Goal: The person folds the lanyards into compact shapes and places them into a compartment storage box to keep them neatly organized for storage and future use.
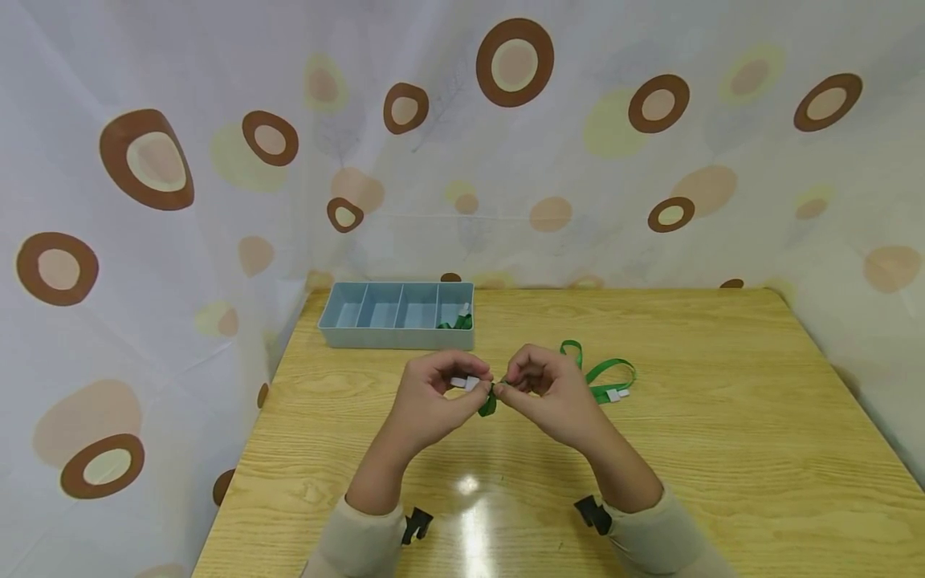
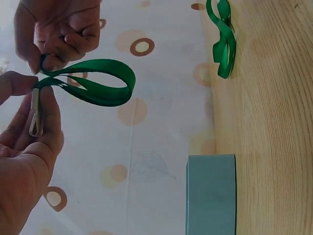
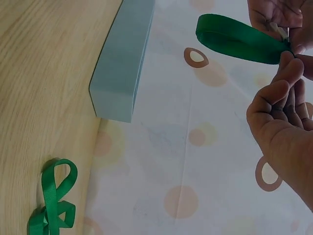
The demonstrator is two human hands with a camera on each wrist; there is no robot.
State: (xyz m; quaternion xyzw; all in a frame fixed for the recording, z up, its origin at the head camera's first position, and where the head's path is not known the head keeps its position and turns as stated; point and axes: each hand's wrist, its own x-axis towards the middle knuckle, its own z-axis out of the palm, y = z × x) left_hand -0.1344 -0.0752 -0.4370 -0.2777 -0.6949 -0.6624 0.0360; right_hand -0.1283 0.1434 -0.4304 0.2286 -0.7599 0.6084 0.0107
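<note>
Between both hands, above the table, is a green lanyard point(image 2: 128, 84) folded into loops, with a white clip point(image 2: 35, 117) at one end. My left hand point(image 1: 439, 397) pinches the lanyard beside its clip between thumb and fingers. My right hand point(image 1: 551, 393) pinches the ribbon just to the right, its fingertips nearly meeting the left ones. The looped ribbon point(image 3: 239, 41) hangs below the fingertips. Exactly how the ribbon is folded under the fingertips is hidden. A second green lanyard point(image 1: 610, 369) with a white clip point(image 1: 616, 395) lies on the table beyond the right hand.
A blue-grey tray point(image 1: 397, 338) with several compartments stands at the table's back left. Its rightmost compartment holds a green lanyard point(image 1: 462, 322) with a white clip. The wooden table point(image 1: 723, 385) meets a patterned curtain point(image 1: 578, 177) behind and at both sides.
</note>
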